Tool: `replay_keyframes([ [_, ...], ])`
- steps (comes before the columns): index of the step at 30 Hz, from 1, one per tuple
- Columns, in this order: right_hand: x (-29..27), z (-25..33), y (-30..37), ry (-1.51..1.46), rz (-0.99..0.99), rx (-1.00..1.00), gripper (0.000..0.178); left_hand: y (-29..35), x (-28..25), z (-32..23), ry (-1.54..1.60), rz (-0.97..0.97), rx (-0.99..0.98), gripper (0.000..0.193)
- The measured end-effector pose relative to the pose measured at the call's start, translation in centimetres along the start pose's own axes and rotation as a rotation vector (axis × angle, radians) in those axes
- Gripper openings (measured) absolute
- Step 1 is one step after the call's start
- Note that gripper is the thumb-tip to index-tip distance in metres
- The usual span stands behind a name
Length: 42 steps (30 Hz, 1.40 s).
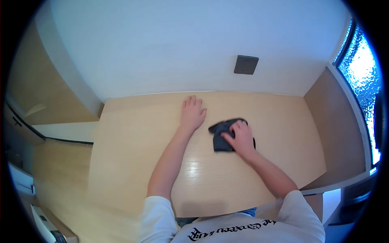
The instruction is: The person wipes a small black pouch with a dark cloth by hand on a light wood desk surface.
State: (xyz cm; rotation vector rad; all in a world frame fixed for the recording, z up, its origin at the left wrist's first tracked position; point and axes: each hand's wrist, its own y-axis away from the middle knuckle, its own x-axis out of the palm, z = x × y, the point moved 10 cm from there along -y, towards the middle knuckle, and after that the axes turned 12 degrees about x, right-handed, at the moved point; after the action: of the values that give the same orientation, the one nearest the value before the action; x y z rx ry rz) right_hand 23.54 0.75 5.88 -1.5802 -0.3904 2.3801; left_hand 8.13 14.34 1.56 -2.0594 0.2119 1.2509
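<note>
My left hand [193, 113] lies palm down on the light wooden tabletop [133, 137], close to the back wall. Its fingers are stretched out and nothing is in it. Right of it, a dark grey cloth [221, 141] is bunched flat on the wood with uneven folds. My right hand [244, 139] rests on top of this cloth, fingers curled into it and thumb spread to the left. Part of the cloth is hidden beneath that hand.
A white wall [162, 48] rises behind the table and carries a dark square wall plate [246, 65]. A wooden side panel [336, 121] stands at the right, below a bright textured window [360, 69]. Wooden cabinetry [56, 93] is at the left.
</note>
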Motion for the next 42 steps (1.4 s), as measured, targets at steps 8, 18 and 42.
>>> replay_keyframes([
  [8,5.1,-3.7,-11.9,0.19,-0.134,0.21,0.044,0.0,-0.6,-0.2,0.013,-0.054,0.006,0.045],
  [18,5.8,-3.8,-12.5,0.125,-0.015,0.229,0.057,-0.2,-0.5,-0.1,0.039,-0.019,-0.037,0.047],
  [42,-4.0,5.3,16.3,0.088,0.356,-0.107,0.054,-0.8,-0.5,0.0,0.01,-0.042,-0.012,0.045],
])
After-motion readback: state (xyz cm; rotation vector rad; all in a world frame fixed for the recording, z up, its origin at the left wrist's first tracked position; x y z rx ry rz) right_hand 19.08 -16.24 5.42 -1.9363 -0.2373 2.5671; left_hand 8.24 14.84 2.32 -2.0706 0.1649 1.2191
